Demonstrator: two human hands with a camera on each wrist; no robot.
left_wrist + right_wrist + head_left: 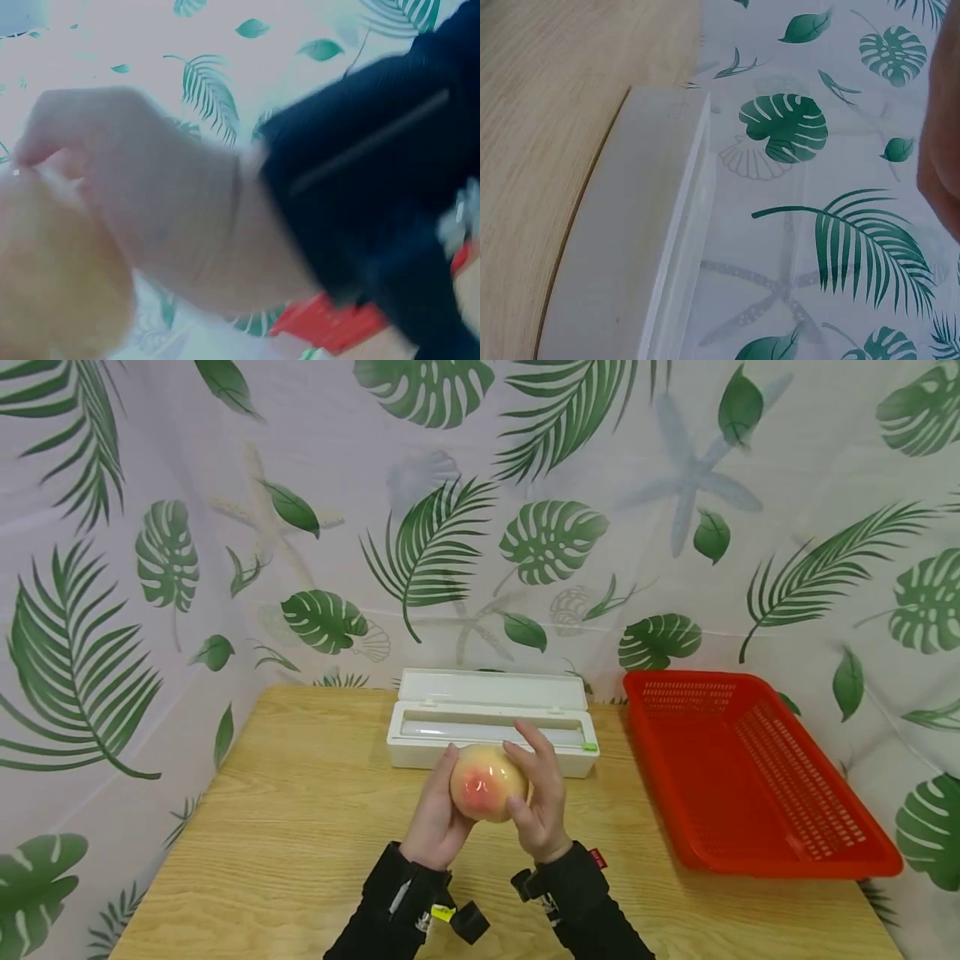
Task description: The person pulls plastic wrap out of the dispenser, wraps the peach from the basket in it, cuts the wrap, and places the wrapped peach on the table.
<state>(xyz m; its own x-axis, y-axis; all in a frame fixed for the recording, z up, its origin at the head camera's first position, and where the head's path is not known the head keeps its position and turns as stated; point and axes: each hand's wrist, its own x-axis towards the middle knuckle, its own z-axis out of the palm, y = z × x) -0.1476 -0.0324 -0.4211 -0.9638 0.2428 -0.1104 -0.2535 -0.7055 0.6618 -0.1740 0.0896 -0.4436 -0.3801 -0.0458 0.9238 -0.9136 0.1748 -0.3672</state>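
Observation:
A glossy yellow peach (483, 785) with a pink blush is held above the table in the head view. My left hand (438, 818) grips it from the left and below, the thumb along its side. On the other side my right hand (543, 797) holds it between thumb and a bent finger, while the index finger sticks up. Blurred in the left wrist view, the peach (60, 277) lies against the left hand (142, 180). Only a sliver of the right hand (943, 142) enters the right wrist view. Behind the hands stands a white cling film dispenser (427, 756), lid raised.
To the right, a red plastic basket (660, 777) with slotted walls stands on the wooden table (300, 802). A leaf-patterned cloth (330, 552) hangs behind the table and along its sides.

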